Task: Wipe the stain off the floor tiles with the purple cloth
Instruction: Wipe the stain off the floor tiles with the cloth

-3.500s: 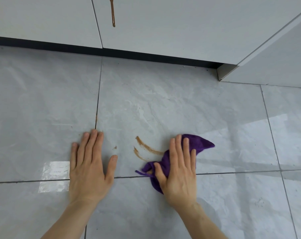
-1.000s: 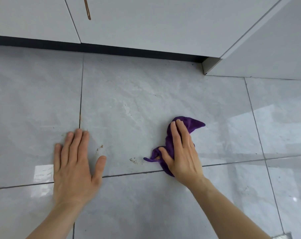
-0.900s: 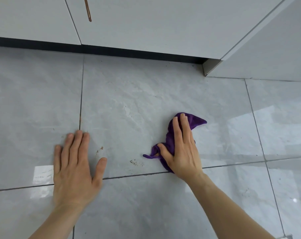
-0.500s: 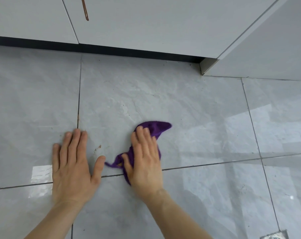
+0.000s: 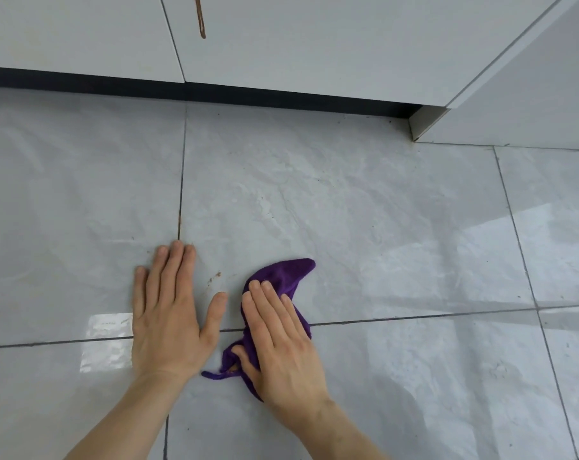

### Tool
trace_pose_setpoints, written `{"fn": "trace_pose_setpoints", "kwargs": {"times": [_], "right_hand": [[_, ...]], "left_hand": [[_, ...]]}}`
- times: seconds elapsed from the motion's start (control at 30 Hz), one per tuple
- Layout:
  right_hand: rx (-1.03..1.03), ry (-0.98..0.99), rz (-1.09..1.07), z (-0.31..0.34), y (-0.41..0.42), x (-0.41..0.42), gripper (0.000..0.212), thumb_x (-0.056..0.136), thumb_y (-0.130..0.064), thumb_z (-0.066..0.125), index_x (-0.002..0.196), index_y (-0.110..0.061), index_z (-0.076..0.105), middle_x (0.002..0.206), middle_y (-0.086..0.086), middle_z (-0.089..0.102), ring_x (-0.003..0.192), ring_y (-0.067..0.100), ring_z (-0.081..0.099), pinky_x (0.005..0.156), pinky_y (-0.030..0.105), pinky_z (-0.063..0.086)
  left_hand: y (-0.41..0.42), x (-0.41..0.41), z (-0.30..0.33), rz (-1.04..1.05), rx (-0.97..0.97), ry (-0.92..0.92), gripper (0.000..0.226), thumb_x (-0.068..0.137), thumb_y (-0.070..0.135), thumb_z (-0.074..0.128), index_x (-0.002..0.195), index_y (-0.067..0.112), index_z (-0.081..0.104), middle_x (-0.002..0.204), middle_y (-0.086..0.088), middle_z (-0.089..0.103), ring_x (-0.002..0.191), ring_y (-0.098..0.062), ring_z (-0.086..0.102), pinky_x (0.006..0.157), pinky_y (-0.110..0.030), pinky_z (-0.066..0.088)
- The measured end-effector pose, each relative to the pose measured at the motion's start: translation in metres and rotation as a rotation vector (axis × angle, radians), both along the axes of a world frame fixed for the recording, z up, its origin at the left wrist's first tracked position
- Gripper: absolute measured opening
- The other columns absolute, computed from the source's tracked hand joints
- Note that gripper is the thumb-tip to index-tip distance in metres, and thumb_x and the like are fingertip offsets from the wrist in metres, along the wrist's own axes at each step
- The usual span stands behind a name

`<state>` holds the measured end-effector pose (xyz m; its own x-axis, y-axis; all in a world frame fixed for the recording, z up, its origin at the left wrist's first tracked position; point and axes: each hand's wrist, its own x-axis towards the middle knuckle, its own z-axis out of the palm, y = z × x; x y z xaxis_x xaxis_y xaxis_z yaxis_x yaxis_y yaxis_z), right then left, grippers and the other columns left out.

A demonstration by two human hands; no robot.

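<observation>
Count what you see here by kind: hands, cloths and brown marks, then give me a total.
Hands: 2 (left hand, right hand)
Purple cloth: 1
Brown marks: 3 (cabinet drip, tile smear, grout mark)
Total: 6

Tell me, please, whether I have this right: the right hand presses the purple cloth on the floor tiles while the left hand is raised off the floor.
Not quite: in the head view the left hand lies flat on the floor tiles, not raised. The right hand does press the purple cloth there.
</observation>
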<state>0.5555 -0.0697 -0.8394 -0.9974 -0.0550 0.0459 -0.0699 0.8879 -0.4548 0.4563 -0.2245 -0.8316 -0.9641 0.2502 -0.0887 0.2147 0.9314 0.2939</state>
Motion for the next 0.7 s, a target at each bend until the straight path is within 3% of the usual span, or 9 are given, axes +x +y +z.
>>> {"fn": "trace_pose_setpoints", "kwargs": {"times": [0.23,0.43,0.57,0.7], "right_hand": [[-0.051,0.052,0.097,0.002,-0.010,-0.060,0.060,0.102,-0.020,0.056,0.155,-0.001,0.035,0.167,0.012,0.027,0.158,0.025,0.018,0.124,0.047,0.028],[-0.099,0.084,0.198,-0.002,-0.023,-0.078,0.060,0.102,-0.017,0.060,0.153,0.003,0.035,0.165,0.018,0.030,0.157,0.028,0.021,0.124,0.047,0.029],[-0.079,0.053,0.270,-0.001,-0.020,-0.079,0.056,0.103,-0.017,0.053,0.154,-0.003,0.037,0.165,0.012,0.032,0.157,0.024,0.020,0.125,0.046,0.026],[0.022,0.016,0.201,0.003,-0.021,-0.075,0.055,0.104,-0.027,0.050,0.156,-0.012,0.037,0.167,0.002,0.030,0.158,0.017,0.016,0.125,0.046,0.025]], "left_hand": [[-0.003,-0.002,0.000,-0.012,0.070,-0.004,0.085,0.094,0.066,0.017,0.158,0.009,0.022,0.168,-0.007,0.022,0.157,-0.020,0.011,0.126,-0.052,0.014],[-0.005,-0.001,0.000,0.016,0.198,0.007,0.079,0.098,0.057,0.013,0.157,0.006,0.023,0.167,-0.008,0.025,0.157,-0.018,0.014,0.126,-0.053,0.014],[-0.004,-0.001,0.000,0.021,0.191,0.002,0.075,0.099,0.052,0.014,0.157,0.005,0.025,0.166,-0.009,0.026,0.157,-0.019,0.014,0.126,-0.052,0.013],[-0.004,-0.001,0.000,0.006,0.103,-0.005,0.074,0.099,0.050,0.013,0.157,0.005,0.023,0.167,-0.009,0.023,0.157,-0.020,0.012,0.126,-0.053,0.013]]}}
